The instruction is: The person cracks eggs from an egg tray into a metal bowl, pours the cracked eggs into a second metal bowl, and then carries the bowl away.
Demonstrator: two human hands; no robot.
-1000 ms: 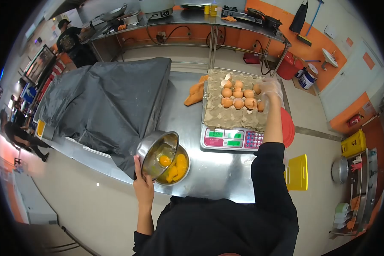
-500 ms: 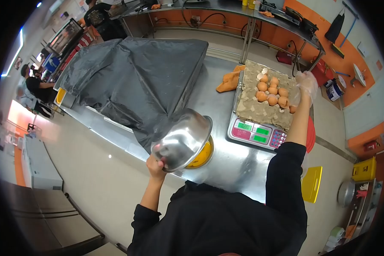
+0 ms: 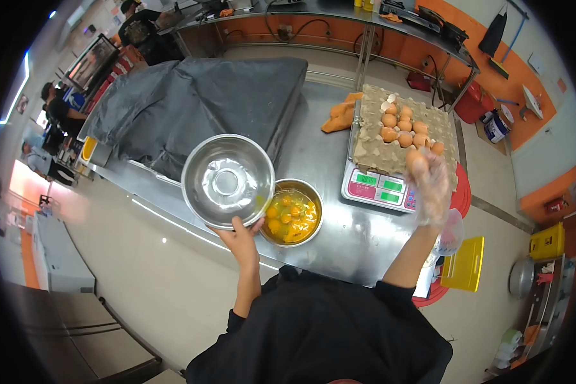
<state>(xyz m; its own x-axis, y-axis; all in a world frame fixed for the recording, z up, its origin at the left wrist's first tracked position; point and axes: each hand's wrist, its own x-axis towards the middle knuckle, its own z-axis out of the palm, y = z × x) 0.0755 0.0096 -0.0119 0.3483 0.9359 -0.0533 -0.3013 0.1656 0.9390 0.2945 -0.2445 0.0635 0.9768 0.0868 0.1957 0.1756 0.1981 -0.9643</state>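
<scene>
My left hand [image 3: 240, 243] grips the lower rim of a steel mixing bowl [image 3: 201, 160], its inside turned toward me with a little egg residue near the lower right. Beside and partly behind that rim, a second steel bowl [image 3: 319, 214] stands on the table with several cracked eggs [image 3: 289, 214] in it, yolks and whites showing. My right hand [image 3: 434, 192], in a clear plastic glove, is closed around a brown egg [image 3: 417, 160] at the near edge of a grey egg tray [image 3: 372, 148]. Several brown eggs and some broken shells lie in the tray.
Beneath the tray is a digital scale [image 3: 365, 187] with green displays. An orange cloth [image 3: 339, 118] lies beside it. A dark plastic sheet [image 3: 237, 96] covers the table's left part. Yellow and red plastic items [image 3: 464, 262] are at the right. People [image 3: 144, 35] stand in the background.
My left hand has turned the held bowl so its inside faces me, uncovering the bowl of eggs. My right hand has come nearer from the tray's far right side, now with an egg in it.
</scene>
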